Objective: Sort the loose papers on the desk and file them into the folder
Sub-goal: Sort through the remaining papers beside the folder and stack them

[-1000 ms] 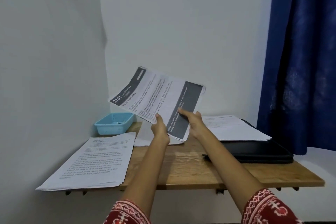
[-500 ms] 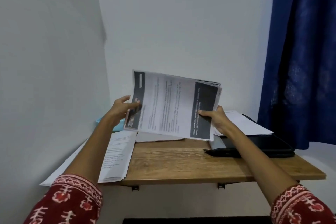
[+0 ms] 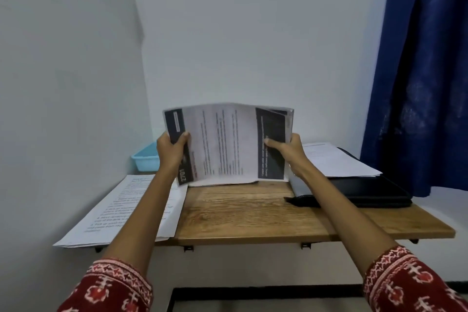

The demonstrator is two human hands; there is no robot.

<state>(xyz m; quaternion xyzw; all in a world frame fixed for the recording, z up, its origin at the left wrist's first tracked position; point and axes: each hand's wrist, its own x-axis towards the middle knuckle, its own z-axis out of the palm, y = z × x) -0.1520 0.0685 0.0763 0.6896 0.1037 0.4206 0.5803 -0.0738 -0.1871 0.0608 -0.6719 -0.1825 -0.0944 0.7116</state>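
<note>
White sheets with dark grey bands (image 3: 228,142) above the brown wood-grain desk (image 3: 253,213), light blue tray (image 3: 147,159) at its back left, black folder (image 3: 367,190) on its right, deep blue curtain (image 3: 425,71) beyond, red sleeves with white motifs (image 3: 415,284)

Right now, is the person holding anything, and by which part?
Yes: a sheaf of printed white papers with dark bands, left hand gripping its left edge, right hand its right edge.

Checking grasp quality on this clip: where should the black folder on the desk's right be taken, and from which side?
Probably the black folder's near long edge, approached from the front right. It lies flat, loose sheets cover its top, and the right hand, busy holding the paper bundle with the left hand, crosses its left end.
</note>
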